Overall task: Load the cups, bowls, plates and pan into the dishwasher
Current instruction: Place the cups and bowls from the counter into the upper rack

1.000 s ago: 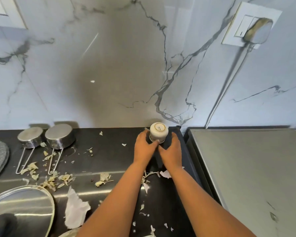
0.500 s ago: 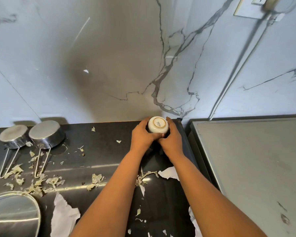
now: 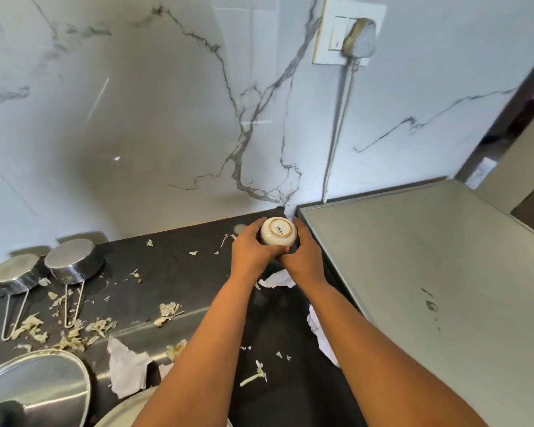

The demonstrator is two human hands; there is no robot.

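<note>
The cup (image 3: 278, 232) looks like glazed ceramic — cream, smooth, with an unglazed-looking brown ring on its upturned base. At its 9 o'clock the tabletop (image 3: 173, 272) is dark stone, slightly speckled, with a soft sheen. Two small pans (image 3: 48, 268) farther that way are brushed steel with thin wire handles. The plate (image 3: 34, 392) at 7 o'clock is polished metal, mirror-bright. Torn paper (image 3: 125, 369) lies matt and white. The wall (image 3: 167, 118) at 12 o'clock is glossy veined marble — the surface (image 3: 429, 288) at 3 o'clock is dull grey metal, smudged.
</note>
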